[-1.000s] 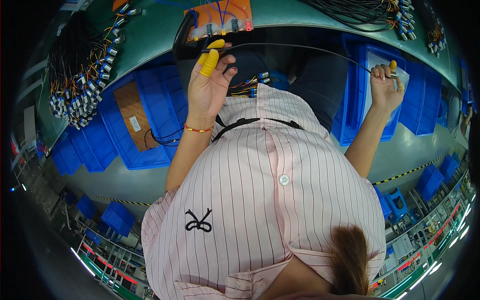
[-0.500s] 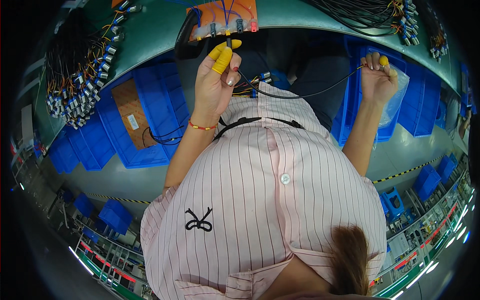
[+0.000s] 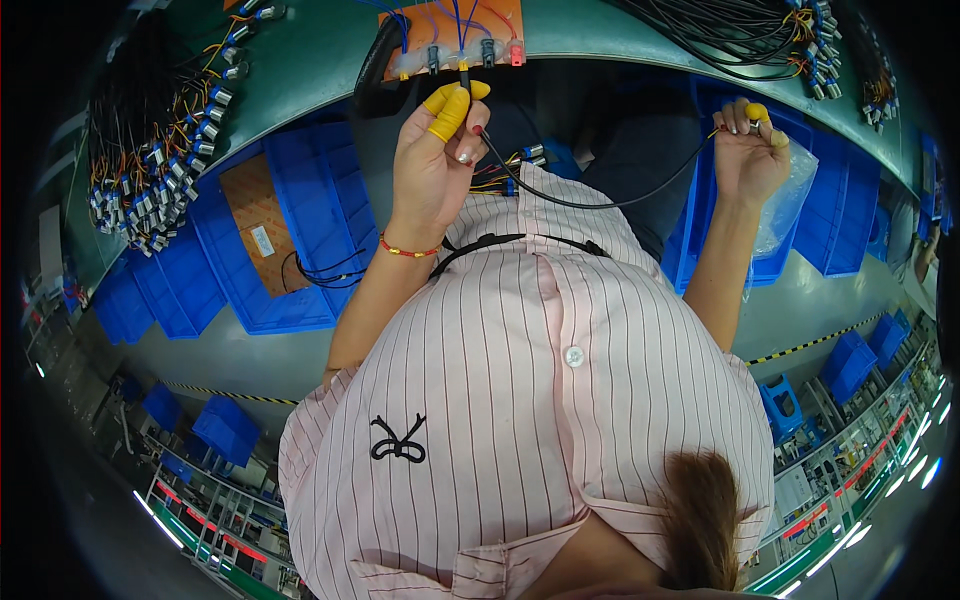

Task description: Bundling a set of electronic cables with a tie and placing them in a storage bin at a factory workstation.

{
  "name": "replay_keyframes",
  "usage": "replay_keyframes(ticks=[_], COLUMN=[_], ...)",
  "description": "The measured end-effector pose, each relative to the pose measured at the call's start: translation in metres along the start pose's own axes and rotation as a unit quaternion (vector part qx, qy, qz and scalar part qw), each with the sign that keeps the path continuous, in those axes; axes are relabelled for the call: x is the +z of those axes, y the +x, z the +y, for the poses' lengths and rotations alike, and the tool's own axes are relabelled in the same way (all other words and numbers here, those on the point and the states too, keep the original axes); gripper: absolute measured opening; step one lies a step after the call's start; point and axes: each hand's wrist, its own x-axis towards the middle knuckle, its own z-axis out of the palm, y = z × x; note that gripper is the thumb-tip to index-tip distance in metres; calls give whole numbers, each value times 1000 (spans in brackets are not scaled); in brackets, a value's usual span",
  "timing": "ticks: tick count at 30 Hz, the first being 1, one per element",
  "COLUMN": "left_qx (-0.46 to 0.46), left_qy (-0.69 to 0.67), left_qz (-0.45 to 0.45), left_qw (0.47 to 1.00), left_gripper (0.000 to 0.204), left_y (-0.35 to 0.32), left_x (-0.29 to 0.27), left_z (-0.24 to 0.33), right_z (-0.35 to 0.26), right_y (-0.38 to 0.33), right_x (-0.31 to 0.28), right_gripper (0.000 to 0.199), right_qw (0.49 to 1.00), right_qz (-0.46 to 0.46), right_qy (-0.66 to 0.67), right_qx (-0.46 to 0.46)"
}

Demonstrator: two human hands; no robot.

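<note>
At far left a bundle of wires (image 3: 150, 160) with metal plugs lies on the green desk (image 3: 300, 70), and below it a blue bin (image 3: 270, 230) holds a brown card. Next comes the left hand (image 3: 435, 165), raised toward the orange board (image 3: 450, 35) at the desk's edge. Its grip is closed: yellow-capped fingers (image 3: 448, 108) pinch one end of a black cable (image 3: 590, 195) right under the board's row of sockets. A second ago this hand sat lower and clear of the board; now the cable end is just at a socket, touching or nearly so, though whether it is seated I cannot tell. That suggests a plugging-in step is at hand. The cable sags in a loop across the striped shirt (image 3: 540, 400) and rises to the right hand (image 3: 750, 150), whose grip is likewise shut, holding the other end between capped fingertips above a second blue bin (image 3: 720, 240) lined with a clear bag (image 3: 795, 200). This hand has drifted inward and up a little, slackening the cable. More wire bundles (image 3: 790, 40) lie at far right on the desk.
</note>
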Motion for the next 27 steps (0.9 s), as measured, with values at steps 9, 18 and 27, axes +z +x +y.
replay_keyframes(ticks=[9,18,27], left_qx=[-117,-99,-22], left_qy=[-322,-273,145], left_qz=[-42,-47,11], left_qw=[938,956,989], left_gripper=[16,20,32], left_y=[2,9,10], left_x=[5,0,17], left_z=[4,4,20], right_z=[2,6,-3], right_y=[2,3,-6], right_x=[-4,16,1], right_gripper=[43,23,16], right_qw=[999,999,999], right_qz=[-6,22,32], right_qy=[24,17,-2], right_qx=[26,17,-15])
